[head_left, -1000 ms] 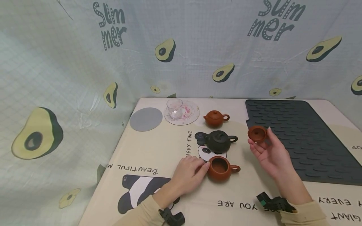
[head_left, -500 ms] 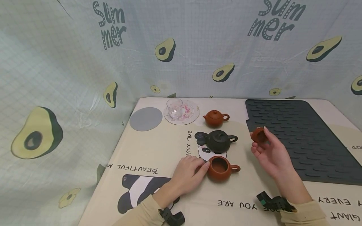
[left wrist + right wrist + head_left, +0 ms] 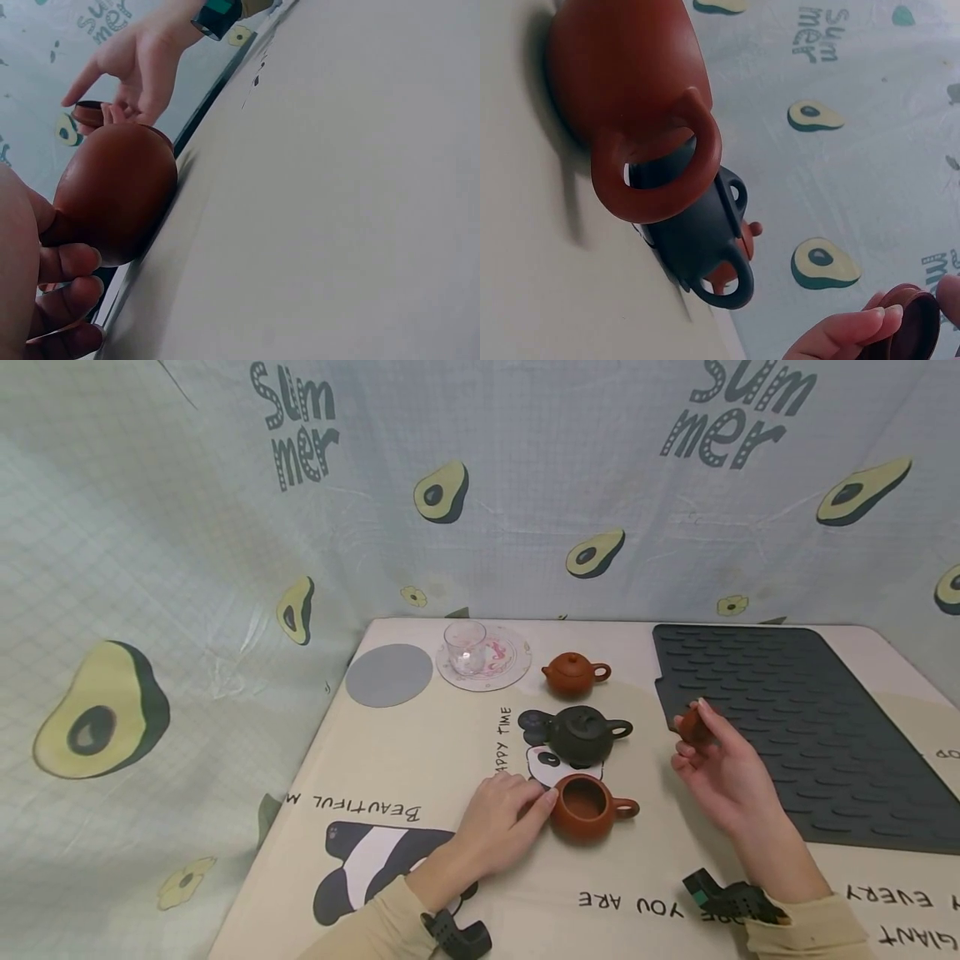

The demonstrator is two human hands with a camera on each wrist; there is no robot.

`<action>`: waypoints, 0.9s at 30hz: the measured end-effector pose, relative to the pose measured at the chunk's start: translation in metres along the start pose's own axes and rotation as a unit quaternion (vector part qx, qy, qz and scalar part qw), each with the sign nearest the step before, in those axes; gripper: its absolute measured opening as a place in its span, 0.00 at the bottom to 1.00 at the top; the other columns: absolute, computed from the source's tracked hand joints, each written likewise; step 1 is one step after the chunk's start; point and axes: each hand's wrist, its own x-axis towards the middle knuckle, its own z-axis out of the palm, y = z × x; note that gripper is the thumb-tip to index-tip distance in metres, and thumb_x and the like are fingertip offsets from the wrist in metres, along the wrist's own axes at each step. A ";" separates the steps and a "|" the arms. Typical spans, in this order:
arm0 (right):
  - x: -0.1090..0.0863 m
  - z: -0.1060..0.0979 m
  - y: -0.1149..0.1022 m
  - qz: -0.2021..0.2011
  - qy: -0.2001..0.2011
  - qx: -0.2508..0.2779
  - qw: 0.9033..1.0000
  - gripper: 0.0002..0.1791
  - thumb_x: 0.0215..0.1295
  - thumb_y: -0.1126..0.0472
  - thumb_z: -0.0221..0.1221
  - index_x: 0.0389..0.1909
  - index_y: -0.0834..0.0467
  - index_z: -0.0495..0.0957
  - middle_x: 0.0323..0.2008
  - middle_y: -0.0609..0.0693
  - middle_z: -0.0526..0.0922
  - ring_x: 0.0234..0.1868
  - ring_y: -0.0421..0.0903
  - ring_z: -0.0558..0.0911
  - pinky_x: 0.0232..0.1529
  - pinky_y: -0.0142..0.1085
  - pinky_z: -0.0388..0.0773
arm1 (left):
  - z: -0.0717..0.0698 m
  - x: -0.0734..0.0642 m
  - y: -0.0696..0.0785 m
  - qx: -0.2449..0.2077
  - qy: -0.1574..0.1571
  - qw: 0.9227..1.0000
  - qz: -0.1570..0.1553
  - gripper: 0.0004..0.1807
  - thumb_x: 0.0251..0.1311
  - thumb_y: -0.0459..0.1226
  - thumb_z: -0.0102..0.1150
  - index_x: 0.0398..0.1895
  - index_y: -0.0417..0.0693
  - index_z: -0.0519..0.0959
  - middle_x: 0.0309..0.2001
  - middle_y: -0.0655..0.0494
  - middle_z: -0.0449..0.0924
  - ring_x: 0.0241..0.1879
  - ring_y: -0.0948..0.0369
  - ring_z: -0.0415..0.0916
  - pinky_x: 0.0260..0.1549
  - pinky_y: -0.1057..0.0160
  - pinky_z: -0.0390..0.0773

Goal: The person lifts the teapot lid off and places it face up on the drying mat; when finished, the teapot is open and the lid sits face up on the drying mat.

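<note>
Left hand [image 3: 498, 822] in close, pinching the spout [image 3: 61, 226] of the lidless teapot [image 3: 581, 827], which sits upright on the table [image 3: 525, 910]: probably stiff, brittle clay, its looped handle [image 3: 626, 808] the surer hold. Farther out, the right hand [image 3: 722, 781] pinches the small lid [image 3: 696, 727] aloft, likely light, smooth and chippable, best gripped by its rim.

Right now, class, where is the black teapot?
In the head view, the black teapot stands right of centre, between the lidded red-brown teapot behind it and the open red-brown teapot nearer the person.
</note>
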 end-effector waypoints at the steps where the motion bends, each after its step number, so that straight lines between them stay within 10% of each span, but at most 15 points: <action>1: 0.000 0.000 0.000 0.000 0.000 0.001 1.000 0.12 0.81 0.57 0.50 0.46 0.53 0.83 0.41 0.49 0.80 0.32 0.44 0.69 0.37 0.36 0.70 | 0.000 0.000 0.000 0.000 0.001 1.000 0.001 0.19 0.78 0.50 0.45 0.26 0.60 0.78 0.27 0.67 0.74 0.34 0.62 0.72 0.38 0.60 0.70; 16: -0.003 0.000 -0.004 -0.024 0.025 0.004 0.999 0.09 0.81 0.60 0.51 0.43 0.54 0.80 0.39 0.49 0.79 0.29 0.44 0.67 0.35 0.36 0.65 | -0.001 0.000 0.000 -0.004 0.001 1.000 0.002 0.19 0.77 0.49 0.48 0.26 0.60 0.79 0.26 0.68 0.73 0.34 0.62 0.72 0.37 0.61 0.70; 27: -0.003 0.000 -0.005 -0.081 0.018 -0.097 0.992 0.08 0.81 0.62 0.49 0.46 0.54 0.78 0.36 0.48 0.80 0.26 0.43 0.66 0.31 0.35 0.62 | -0.001 0.000 0.000 0.000 -0.002 1.000 0.000 0.19 0.77 0.50 0.46 0.27 0.60 0.79 0.26 0.67 0.74 0.35 0.62 0.72 0.38 0.60 0.70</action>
